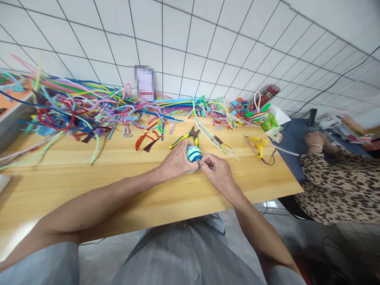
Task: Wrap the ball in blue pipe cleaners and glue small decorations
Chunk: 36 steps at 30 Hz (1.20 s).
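Your left hand (175,163) grips a blue-and-green striped ball (194,153), thumb on the near side, just above the wooden table (118,172) near its middle. At the ball's right edge, your right hand (219,172) works with thumb and fingers pressed together at the tips; whether they pinch a strand cannot be told. Just beyond the ball lie pliers (194,133) with yellow-and-green handles, jaws apart. Right of them, a smaller yellow-handled tool (222,141) lies near a long pale-green stem (204,130). Farther right sits a yellow glue gun (260,145); to the left, a red loop (141,139) lies beside a dark tassel (148,147). Along the white tiled wall (178,43) runs a tangled heap of coloured stems (103,107), with bright ornaments (244,107) at its right end. Past the table's right edge, a co-worker in a leopard-print sleeve (320,164) rests both hands at a dark-blue table (292,158).
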Available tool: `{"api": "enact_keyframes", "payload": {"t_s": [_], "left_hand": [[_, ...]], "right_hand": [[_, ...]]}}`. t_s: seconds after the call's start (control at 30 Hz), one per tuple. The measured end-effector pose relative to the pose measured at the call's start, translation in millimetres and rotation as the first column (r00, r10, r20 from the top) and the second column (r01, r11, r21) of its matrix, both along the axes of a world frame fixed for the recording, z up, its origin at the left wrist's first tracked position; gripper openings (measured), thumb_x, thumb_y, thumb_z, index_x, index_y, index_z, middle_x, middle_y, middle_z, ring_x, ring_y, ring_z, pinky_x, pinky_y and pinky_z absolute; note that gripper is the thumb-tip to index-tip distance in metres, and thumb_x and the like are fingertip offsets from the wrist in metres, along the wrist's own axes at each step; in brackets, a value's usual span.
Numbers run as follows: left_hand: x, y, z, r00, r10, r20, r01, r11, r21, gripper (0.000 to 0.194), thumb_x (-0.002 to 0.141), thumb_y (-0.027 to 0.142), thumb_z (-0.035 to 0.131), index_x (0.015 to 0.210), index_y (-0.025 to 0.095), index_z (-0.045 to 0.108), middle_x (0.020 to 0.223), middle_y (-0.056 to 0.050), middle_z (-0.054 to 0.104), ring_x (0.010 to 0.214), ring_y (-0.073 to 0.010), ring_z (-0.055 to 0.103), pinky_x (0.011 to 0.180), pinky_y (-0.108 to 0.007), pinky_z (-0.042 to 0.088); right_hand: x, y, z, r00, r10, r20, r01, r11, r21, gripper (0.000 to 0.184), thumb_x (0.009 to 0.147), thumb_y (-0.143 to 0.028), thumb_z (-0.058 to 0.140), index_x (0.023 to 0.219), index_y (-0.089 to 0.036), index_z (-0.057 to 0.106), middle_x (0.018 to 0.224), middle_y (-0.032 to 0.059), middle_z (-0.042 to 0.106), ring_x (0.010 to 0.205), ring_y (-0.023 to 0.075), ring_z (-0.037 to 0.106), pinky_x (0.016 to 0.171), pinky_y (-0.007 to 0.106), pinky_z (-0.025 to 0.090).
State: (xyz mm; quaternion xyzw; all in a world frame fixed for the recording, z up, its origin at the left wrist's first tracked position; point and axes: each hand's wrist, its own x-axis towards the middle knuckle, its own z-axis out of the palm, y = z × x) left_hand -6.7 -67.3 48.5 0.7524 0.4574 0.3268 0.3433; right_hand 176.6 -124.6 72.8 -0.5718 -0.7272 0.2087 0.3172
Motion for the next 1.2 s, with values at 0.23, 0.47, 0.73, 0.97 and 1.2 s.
{"api": "enact_keyframes", "payload": {"t_s": [0.23,0.47,0.73,0.97,1.2], "left_hand": [[-3,5,0.6,0.999,0.045,0.004,-0.045,0.999,0.012,0.061,0.075,0.044,0.077,0.126,0.022,0.051,0.123,-0.009,0.064,0.111,-0.0284,0.066,0.098,-0.045,0.056],[-11,41,17.6,0.946,0.215,0.243,-0.248,0.962,0.111,0.063,0.078,0.045,0.074,0.129,0.021,0.046,0.131,-0.01,0.058,0.122,-0.0269,0.06,0.109,-0.043,0.049],[8,62,12.0,0.897,0.291,0.331,-0.314,0.949,0.017,0.064,0.08,0.051,0.073,0.129,0.023,0.044,0.13,-0.01,0.058,0.119,-0.0249,0.061,0.107,-0.041,0.05],[8,60,-5.2,0.854,0.343,0.392,-0.331,0.938,-0.1,0.066,0.081,0.058,0.072,0.13,0.023,0.044,0.128,-0.009,0.06,0.115,-0.0242,0.064,0.102,-0.04,0.054],[2,63,-14.0,0.833,0.399,0.384,-0.348,0.917,-0.196,0.067,0.081,0.057,0.072,0.132,0.023,0.047,0.131,-0.01,0.062,0.119,-0.0265,0.064,0.107,-0.044,0.053]], "right_hand": [[77,17,-3.0,0.98,-0.195,0.034,0.185,0.963,0.198,0.03,0.1,-0.049,0.059,0.098,-0.021,0.071,0.093,0.0046,0.075,0.083,0.0205,0.068,0.079,0.034,0.055],[140,81,-44.9,0.86,-0.237,0.452,0.201,0.971,0.127,0.039,0.098,-0.046,0.061,0.117,-0.013,0.069,0.119,0.0199,0.072,0.113,0.0317,0.065,0.098,0.045,0.051],[131,95,-67.0,0.751,-0.117,0.649,0.095,0.993,0.07,0.034,0.103,-0.033,0.052,0.123,-0.009,0.066,0.116,0.0243,0.066,0.109,0.0366,0.057,0.095,0.046,0.045],[168,100,-67.1,0.821,-0.143,0.552,0.088,0.988,0.126,0.033,0.1,-0.031,0.045,0.117,-0.012,0.066,0.111,0.0214,0.064,0.107,0.035,0.058,0.092,0.045,0.048],[180,92,-35.6,0.877,-0.136,-0.46,0.027,0.972,-0.235,0.045,0.095,-0.066,0.045,0.104,-0.023,0.057,0.09,0.0065,0.064,0.066,0.0203,0.057,0.052,0.03,0.043]]}}
